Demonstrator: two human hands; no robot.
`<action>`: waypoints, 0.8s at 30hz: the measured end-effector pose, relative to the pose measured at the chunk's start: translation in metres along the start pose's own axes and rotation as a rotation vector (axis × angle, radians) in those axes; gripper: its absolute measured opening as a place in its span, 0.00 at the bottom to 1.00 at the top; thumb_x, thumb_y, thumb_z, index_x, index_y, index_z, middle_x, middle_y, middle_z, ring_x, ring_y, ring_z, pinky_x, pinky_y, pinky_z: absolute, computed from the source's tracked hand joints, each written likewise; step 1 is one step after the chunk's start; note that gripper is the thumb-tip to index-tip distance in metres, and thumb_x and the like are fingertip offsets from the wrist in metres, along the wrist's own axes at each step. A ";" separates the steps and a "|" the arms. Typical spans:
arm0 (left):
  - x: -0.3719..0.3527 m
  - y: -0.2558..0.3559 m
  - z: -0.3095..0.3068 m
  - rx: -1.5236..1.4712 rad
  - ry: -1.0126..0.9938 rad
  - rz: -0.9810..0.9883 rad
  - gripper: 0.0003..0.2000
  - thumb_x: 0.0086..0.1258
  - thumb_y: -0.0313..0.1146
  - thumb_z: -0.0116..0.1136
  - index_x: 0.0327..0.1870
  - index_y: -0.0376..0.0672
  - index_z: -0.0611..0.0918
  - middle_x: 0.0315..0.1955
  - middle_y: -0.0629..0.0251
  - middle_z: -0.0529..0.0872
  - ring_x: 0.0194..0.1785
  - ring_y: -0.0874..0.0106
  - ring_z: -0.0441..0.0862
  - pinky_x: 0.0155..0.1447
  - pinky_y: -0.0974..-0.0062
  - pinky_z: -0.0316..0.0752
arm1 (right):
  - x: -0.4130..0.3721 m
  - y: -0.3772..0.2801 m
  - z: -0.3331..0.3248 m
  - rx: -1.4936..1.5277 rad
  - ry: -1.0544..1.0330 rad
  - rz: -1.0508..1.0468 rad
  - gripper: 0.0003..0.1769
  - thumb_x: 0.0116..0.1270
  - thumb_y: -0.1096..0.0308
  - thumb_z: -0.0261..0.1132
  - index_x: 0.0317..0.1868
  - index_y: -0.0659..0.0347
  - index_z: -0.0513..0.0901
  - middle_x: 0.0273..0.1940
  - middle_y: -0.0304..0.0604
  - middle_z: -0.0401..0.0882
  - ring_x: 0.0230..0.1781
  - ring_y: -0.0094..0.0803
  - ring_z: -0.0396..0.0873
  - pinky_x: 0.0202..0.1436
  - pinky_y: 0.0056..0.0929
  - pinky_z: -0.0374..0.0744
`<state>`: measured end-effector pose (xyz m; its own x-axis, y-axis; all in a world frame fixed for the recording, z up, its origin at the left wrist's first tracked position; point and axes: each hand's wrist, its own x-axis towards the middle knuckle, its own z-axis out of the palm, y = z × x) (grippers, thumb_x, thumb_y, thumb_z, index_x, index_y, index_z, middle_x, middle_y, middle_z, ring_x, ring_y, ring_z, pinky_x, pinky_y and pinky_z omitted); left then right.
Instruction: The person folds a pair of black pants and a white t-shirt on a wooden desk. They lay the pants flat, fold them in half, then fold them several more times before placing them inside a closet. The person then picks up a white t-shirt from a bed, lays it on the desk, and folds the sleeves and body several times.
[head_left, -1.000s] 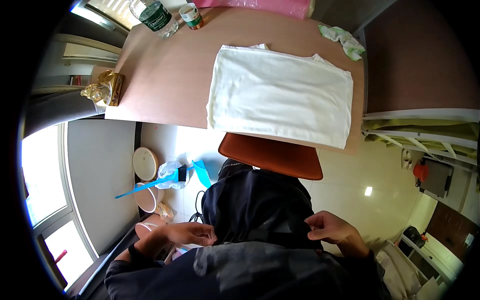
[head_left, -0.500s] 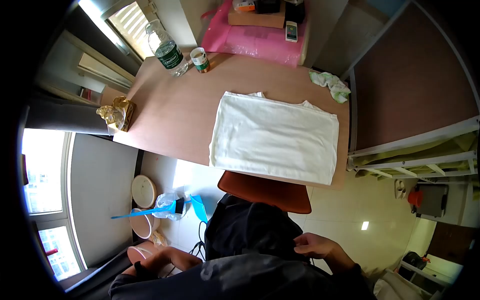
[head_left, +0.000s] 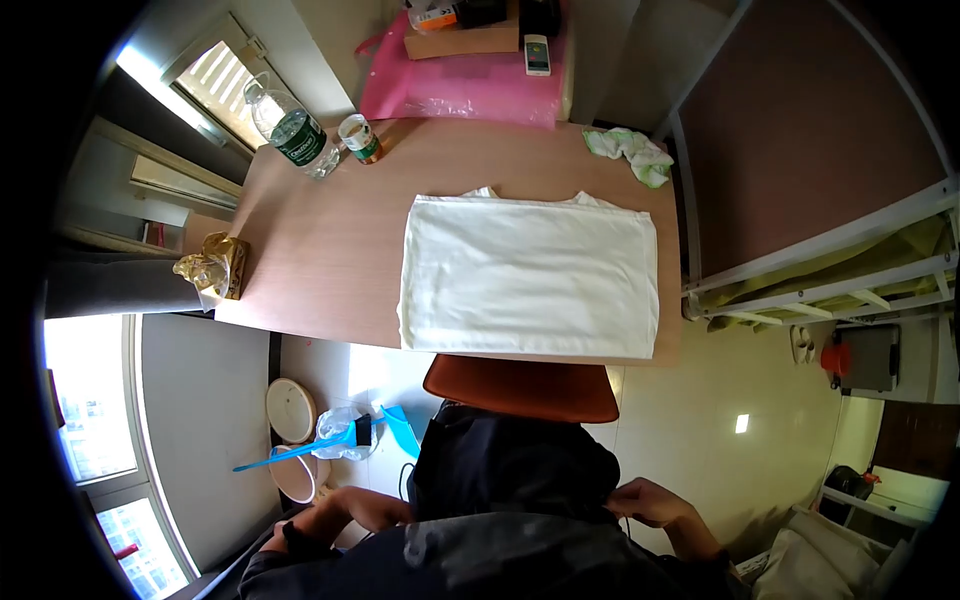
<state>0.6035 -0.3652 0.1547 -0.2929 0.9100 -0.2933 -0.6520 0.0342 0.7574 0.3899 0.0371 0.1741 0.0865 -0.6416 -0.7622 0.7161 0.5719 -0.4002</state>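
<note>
A white garment (head_left: pixel 530 275) lies folded flat in a rectangle on the brown table, its lower edge along the table's front edge. My left hand (head_left: pixel 378 508) is low at the left beside my dark clothing (head_left: pixel 515 460); its fingers are mostly hidden against the cloth. My right hand (head_left: pixel 645 502) is at the right side of the same dark clothing, thumb and fingers closed at its edge. Neither hand touches the white garment.
The table (head_left: pixel 320 240) bears a large water bottle (head_left: pixel 298 138), a small cup (head_left: pixel 360 139), a gold packet (head_left: pixel 222 266) and a crumpled cloth (head_left: pixel 632 153). A brown chair (head_left: pixel 520 388) stands at its front. Bins (head_left: pixel 291 411) and a blue dustpan (head_left: pixel 402 430) are on the floor.
The view has turned and shifted slightly. My left hand has come closer to the dark clothing, and my right hand's fingers have closed at its edge. The white garment lies as before.
</note>
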 end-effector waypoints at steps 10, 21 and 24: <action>0.000 -0.001 -0.009 -0.093 0.143 -0.044 0.13 0.65 0.33 0.60 0.42 0.29 0.82 0.37 0.55 0.87 0.40 0.70 0.81 0.47 0.69 0.75 | -0.016 0.002 0.012 -0.394 0.074 0.058 0.12 0.66 0.63 0.65 0.40 0.65 0.84 0.33 0.36 0.83 0.37 0.19 0.77 0.45 0.21 0.74; -0.003 0.010 -0.021 -0.284 0.025 -0.108 0.19 0.61 0.39 0.66 0.44 0.29 0.81 0.42 0.52 0.85 0.44 0.65 0.81 0.48 0.67 0.75 | -0.011 0.141 -0.024 -0.097 -0.186 -0.117 0.12 0.62 0.67 0.63 0.23 0.65 0.78 0.19 0.30 0.71 0.20 0.18 0.64 0.23 0.24 0.61; -0.002 0.010 -0.023 -0.248 0.004 -0.086 0.18 0.61 0.39 0.65 0.41 0.29 0.81 0.39 0.51 0.85 0.41 0.64 0.81 0.45 0.67 0.74 | -0.012 0.109 -0.017 0.108 -0.251 -0.454 0.15 0.57 0.75 0.66 0.16 0.67 0.72 0.15 0.36 0.68 0.15 0.21 0.63 0.19 0.25 0.59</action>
<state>0.5809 -0.3760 0.1495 -0.2312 0.9067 -0.3527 -0.8258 0.0088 0.5639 0.4547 0.1158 0.1310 -0.0958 -0.9225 -0.3740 0.7863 0.1602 -0.5967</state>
